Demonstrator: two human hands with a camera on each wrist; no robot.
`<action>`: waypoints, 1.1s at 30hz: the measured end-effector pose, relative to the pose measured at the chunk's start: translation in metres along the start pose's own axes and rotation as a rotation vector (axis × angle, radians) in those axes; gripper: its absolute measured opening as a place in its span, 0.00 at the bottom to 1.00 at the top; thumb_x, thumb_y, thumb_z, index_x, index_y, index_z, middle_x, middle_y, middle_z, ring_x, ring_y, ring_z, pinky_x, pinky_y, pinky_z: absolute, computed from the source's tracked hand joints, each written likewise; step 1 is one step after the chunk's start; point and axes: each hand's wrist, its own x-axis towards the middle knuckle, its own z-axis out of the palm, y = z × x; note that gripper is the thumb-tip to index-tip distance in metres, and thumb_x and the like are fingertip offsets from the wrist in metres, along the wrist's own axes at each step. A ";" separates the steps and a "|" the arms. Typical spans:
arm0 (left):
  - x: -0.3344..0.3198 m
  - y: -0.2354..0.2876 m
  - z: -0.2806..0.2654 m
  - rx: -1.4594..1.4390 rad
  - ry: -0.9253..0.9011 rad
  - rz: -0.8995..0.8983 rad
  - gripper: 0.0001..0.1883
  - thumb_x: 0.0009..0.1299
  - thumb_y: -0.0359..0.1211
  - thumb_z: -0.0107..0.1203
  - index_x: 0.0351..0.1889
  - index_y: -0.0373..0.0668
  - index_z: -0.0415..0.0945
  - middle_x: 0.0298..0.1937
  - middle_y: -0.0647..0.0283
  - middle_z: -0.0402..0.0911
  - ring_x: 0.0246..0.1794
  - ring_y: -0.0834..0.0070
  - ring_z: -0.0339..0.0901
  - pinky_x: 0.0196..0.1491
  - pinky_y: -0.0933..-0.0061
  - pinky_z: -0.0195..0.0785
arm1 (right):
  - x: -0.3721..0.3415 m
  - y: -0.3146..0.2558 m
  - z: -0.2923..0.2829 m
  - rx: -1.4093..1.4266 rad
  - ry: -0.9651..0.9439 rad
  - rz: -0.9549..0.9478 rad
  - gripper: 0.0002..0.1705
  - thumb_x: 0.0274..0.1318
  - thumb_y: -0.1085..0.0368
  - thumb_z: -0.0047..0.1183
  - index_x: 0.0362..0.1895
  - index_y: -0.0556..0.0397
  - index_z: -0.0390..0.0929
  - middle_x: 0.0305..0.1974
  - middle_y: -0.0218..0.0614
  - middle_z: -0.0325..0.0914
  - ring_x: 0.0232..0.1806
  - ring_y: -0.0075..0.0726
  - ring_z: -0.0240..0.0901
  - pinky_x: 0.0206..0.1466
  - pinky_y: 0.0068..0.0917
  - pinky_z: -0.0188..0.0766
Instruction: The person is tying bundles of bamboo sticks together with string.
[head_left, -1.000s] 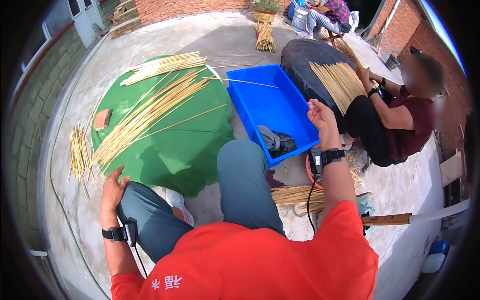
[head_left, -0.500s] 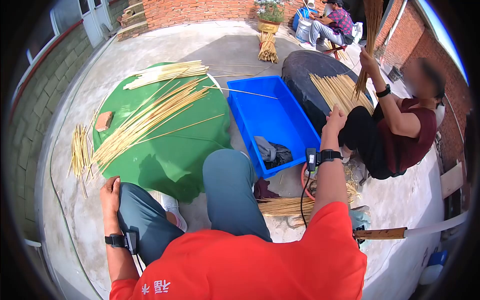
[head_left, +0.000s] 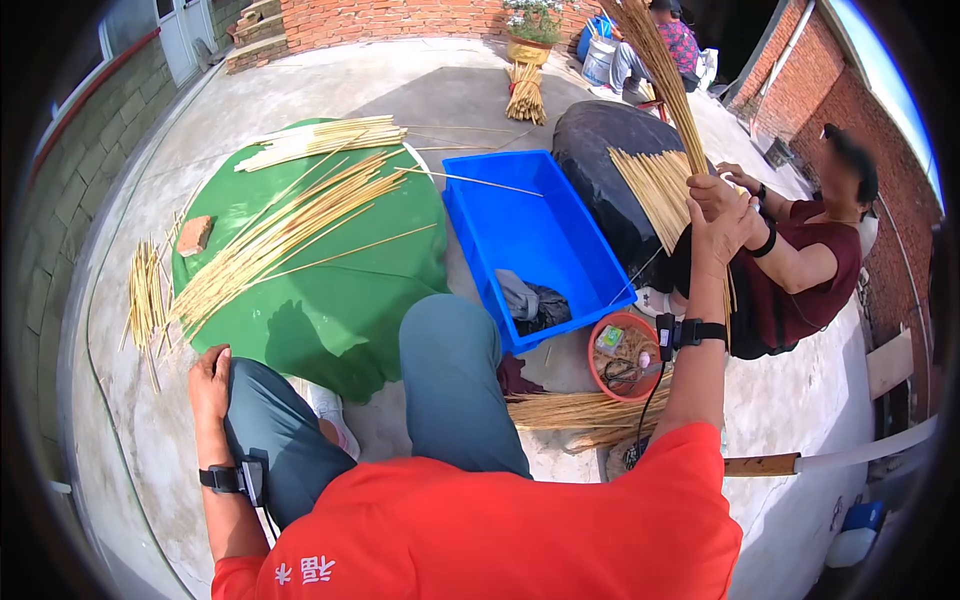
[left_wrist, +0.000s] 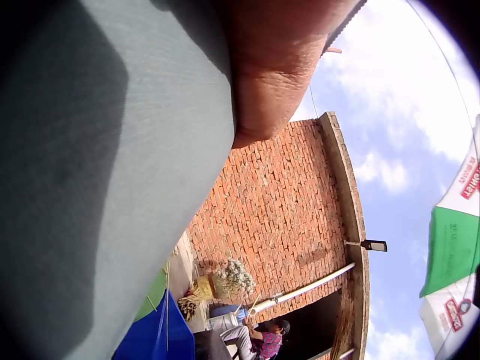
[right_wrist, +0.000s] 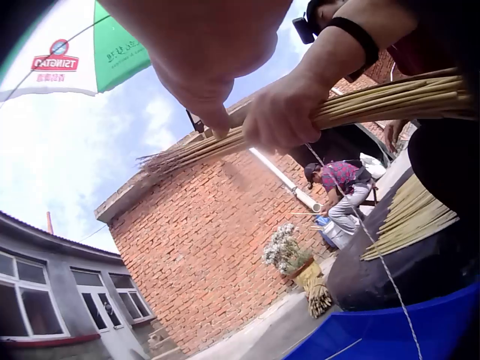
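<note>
My right hand (head_left: 722, 240) is raised beyond the blue tray, right against another person's hand (right_wrist: 281, 120), which grips a long bundle of thin stalks (head_left: 665, 75). In the right wrist view my hand (right_wrist: 210, 52) reaches in from above, one digit overlapping the stalks (right_wrist: 360, 105); its other fingers are hidden, so I cannot tell whether they close round the bundle. My left hand (head_left: 208, 383) lies loosely by my left knee, and the left wrist view shows it (left_wrist: 277, 67) against the grey-blue trouser leg (left_wrist: 142, 172).
Long pale stalks (head_left: 290, 235) and a brick (head_left: 194, 235) lie on a green-covered round surface (head_left: 330, 320). The blue tray (head_left: 560, 240) holds dark cloth. An orange basin (head_left: 628, 357) stands near more stalks (head_left: 580, 412). The other person (head_left: 815, 250) sits beside a black-covered mound (head_left: 590, 150).
My right hand has moved up and right from above the tray to the other person's hand. That person has lifted the stalk bundle and brought it over. My left hand stays by my knee.
</note>
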 end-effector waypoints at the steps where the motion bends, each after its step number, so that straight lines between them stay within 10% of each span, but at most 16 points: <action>1: 0.007 0.006 0.000 0.010 -0.006 0.005 0.16 0.66 0.40 0.48 0.41 0.38 0.77 0.36 0.49 0.79 0.40 0.58 0.77 0.43 0.67 0.67 | 0.006 0.003 0.008 -0.047 -0.062 -0.083 0.53 0.33 0.50 0.67 0.60 0.63 0.53 0.57 0.61 0.57 0.61 0.60 0.50 0.63 0.44 0.49; 3: 0.009 0.016 -0.004 0.047 -0.017 0.014 0.15 0.66 0.41 0.48 0.41 0.40 0.77 0.36 0.49 0.79 0.40 0.57 0.77 0.42 0.66 0.67 | 0.024 -0.016 0.013 -0.115 -0.449 -0.122 0.53 0.34 0.52 0.66 0.62 0.58 0.52 0.55 0.56 0.63 0.60 0.56 0.56 0.60 0.43 0.54; 10: 0.004 0.030 -0.006 0.038 0.017 0.014 0.14 0.66 0.40 0.49 0.40 0.42 0.78 0.35 0.50 0.79 0.38 0.57 0.77 0.41 0.65 0.67 | 0.029 -0.025 0.060 -0.033 -0.824 -0.136 0.38 0.34 0.54 0.67 0.49 0.53 0.61 0.36 0.53 0.76 0.41 0.57 0.73 0.44 0.46 0.67; 23: 0.007 0.017 -0.003 0.143 0.006 0.015 0.15 0.63 0.38 0.52 0.46 0.41 0.75 0.39 0.50 0.79 0.41 0.55 0.76 0.45 0.61 0.67 | -0.011 -0.132 0.027 0.066 -0.775 -0.334 0.13 0.43 0.61 0.52 0.32 0.55 0.70 0.27 0.50 0.77 0.33 0.55 0.75 0.36 0.46 0.71; 33: 0.065 0.166 -0.005 0.071 -0.030 0.757 0.48 0.44 0.31 0.68 0.65 0.44 0.53 0.59 0.51 0.63 0.60 0.53 0.59 0.61 0.61 0.55 | -0.081 -0.384 -0.048 0.536 -0.765 -1.048 0.08 0.43 0.69 0.48 0.31 0.55 0.68 0.22 0.44 0.75 0.26 0.47 0.76 0.26 0.40 0.70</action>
